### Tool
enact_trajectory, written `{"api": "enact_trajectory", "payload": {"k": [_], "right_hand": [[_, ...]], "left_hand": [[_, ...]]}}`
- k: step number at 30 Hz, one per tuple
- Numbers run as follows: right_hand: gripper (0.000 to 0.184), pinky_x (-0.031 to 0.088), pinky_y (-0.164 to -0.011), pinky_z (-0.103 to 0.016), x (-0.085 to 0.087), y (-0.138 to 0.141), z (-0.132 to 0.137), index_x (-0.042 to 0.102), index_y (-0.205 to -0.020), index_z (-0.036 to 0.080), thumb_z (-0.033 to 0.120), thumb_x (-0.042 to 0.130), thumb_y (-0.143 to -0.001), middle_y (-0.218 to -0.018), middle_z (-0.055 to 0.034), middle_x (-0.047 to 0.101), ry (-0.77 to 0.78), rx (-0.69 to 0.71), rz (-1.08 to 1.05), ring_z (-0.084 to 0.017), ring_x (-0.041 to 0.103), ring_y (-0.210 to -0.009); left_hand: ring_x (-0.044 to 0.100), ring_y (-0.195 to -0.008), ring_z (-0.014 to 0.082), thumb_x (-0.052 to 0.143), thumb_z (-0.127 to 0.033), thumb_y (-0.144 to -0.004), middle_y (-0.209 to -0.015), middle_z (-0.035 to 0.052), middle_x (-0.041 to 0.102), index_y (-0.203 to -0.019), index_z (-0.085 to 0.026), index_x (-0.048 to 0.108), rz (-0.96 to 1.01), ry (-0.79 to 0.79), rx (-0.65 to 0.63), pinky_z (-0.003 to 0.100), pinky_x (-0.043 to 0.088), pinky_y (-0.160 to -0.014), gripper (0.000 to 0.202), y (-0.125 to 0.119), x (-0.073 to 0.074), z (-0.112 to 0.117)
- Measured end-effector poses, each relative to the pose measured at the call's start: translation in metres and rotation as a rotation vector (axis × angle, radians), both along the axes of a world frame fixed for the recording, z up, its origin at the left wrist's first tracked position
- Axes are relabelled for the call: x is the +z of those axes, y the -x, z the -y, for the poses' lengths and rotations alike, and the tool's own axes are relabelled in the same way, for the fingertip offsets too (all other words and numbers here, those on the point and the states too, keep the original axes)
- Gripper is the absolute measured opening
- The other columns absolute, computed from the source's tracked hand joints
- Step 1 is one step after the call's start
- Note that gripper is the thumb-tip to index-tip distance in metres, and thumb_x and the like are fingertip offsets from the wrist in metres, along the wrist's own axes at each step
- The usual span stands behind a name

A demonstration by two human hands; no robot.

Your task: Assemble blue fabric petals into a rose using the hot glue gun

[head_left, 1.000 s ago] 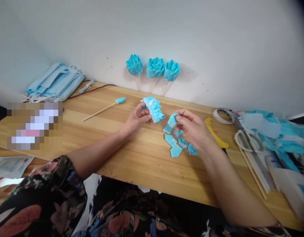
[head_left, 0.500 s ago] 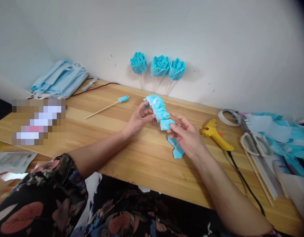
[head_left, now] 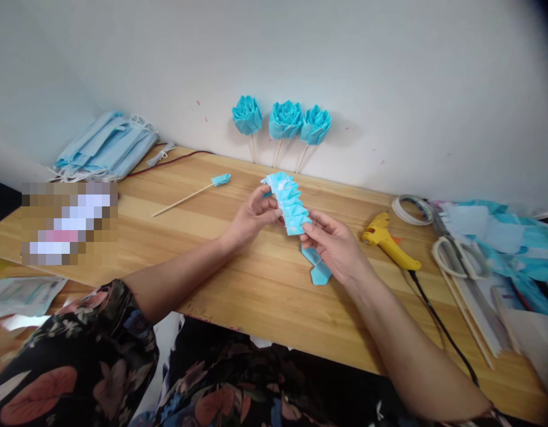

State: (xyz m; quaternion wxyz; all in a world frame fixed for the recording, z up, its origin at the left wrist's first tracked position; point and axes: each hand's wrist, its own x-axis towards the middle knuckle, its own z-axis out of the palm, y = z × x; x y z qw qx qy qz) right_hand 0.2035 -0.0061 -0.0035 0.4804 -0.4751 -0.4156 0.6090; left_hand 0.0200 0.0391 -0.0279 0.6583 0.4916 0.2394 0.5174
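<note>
Between my hands hangs a strip of overlapping folded blue fabric petals, tilted from upper left to lower right. My left hand pinches the strip's left edge, thumb in front. At its lower right end my right hand grips the last petal between thumb and fingers. Just under the right hand, a few loose blue pieces lie on the wooden table, partly hidden. To the left rests a thin stick with a small rolled blue tip.
Three blue fabric flowers on sticks lean against the wall. A yellow glue gun, a tape roll, scissors and blue scraps lie right. Stacked face masks and a blurred-out item are left.
My right hand has brought its single petal up against the lower end of the strip; the gap between them has closed. My left hand has stayed nearly in place.
</note>
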Motion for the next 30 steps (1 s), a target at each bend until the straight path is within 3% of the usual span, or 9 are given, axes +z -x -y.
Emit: {"api": "enact_trajectory", "payload": {"k": [14, 22, 30], "right_hand": [[0.032, 0.048, -0.057, -0.024, 0.0000, 0.0007, 0.0006, 0.074, -0.092, 0.022, 0.037, 0.084, -0.065, -0.071, 0.0018, 0.065, 0.011, -0.014, 0.028, -0.009, 0.056, -0.061], [0.032, 0.049, -0.058, -0.024, -0.0028, 0.0008, 0.0005, 0.073, -0.091, 0.022, 0.039, 0.083, -0.067, -0.071, 0.0015, 0.065, -0.005, 0.005, 0.047, -0.010, 0.058, -0.062], [0.028, 0.052, -0.065, -0.028, -0.0025, -0.0012, 0.0007, 0.073, -0.091, 0.022, 0.048, 0.069, -0.081, -0.091, -0.0049, 0.068, -0.056, 0.069, 0.023, -0.016, 0.062, -0.081]], "left_hand": [[0.064, -0.083, 0.0172, 0.070, -0.031, -0.082, -0.090, 0.0036, 0.065, -0.119, -0.020, 0.050, 0.020, 0.029, -0.045, 0.033, 0.053, -0.076, 0.043, -0.0014, 0.0036, 0.0028], [0.065, -0.084, 0.0168, 0.080, -0.026, -0.072, -0.096, 0.0049, 0.068, -0.119, -0.021, 0.046, -0.007, 0.020, -0.077, 0.029, 0.053, -0.073, 0.058, -0.0013, 0.0010, 0.0011], [0.065, -0.082, 0.0166, 0.079, -0.027, -0.073, -0.089, 0.0030, 0.066, -0.116, -0.020, 0.044, -0.052, 0.027, -0.049, 0.030, 0.054, -0.072, 0.056, 0.0002, 0.0055, 0.0024]]}}
